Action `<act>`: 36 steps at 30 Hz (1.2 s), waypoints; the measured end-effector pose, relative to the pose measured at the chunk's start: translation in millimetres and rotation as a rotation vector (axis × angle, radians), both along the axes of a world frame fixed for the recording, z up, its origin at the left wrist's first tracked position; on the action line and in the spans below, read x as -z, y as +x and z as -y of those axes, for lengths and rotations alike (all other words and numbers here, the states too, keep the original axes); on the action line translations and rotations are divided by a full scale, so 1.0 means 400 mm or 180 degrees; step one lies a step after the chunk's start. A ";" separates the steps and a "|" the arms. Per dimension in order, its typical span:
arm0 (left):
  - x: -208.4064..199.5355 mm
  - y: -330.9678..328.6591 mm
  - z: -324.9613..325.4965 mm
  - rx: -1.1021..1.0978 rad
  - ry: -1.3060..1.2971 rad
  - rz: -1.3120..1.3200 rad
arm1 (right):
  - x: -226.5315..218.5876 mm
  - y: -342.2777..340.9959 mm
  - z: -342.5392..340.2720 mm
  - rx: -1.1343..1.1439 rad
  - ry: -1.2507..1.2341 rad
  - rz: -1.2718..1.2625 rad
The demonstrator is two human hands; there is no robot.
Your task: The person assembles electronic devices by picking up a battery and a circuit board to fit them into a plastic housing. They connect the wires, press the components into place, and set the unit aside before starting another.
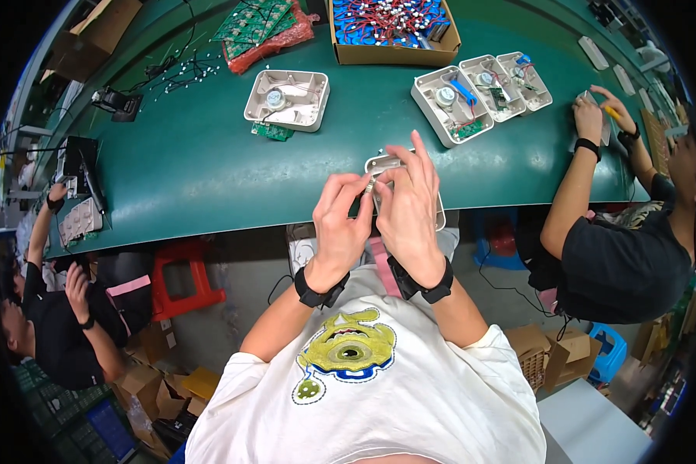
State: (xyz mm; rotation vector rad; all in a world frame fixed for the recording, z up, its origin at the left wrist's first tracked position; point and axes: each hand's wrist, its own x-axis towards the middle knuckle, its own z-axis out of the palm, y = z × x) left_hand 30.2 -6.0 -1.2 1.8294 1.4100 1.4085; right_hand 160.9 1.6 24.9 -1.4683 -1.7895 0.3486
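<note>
Left hand (340, 213) and right hand (406, 213) were closed on a small part (370, 184), pinched between them; a white case (383, 163) was partly covered by the right hand.

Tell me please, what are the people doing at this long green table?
The person's left hand appears to pinch a small part, too small to identify; the right hand's fingertips are close against it. Below them is a pale open housing at the edge of the green table. Farther back stand another open housing, three more on the right, and a cardboard box of blue parts with red wires. A co-worker on each side also has hands at work.
</note>
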 end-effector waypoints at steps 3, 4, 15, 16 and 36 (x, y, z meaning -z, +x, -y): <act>0.012 -0.013 -0.008 0.0100 0.0041 0.0050 | 0.012 -0.001 -0.007 -0.0054 -0.0029 -0.0049; 0.011 -0.014 -0.010 0.0155 0.0072 0.0086 | 0.011 0.005 -0.009 -0.0105 -0.0011 -0.0060; 0.004 -0.005 -0.094 0.0194 0.0020 0.0586 | -0.070 0.033 -0.068 -0.0032 0.0305 0.0358; 0.015 -0.014 -0.096 0.0123 -0.0124 0.0786 | -0.095 0.048 -0.065 -0.0097 0.0326 0.0400; 0.025 -0.048 -0.074 0.0117 -0.0200 0.0649 | -0.183 0.270 -0.581 -0.0697 -0.0201 -0.0657</act>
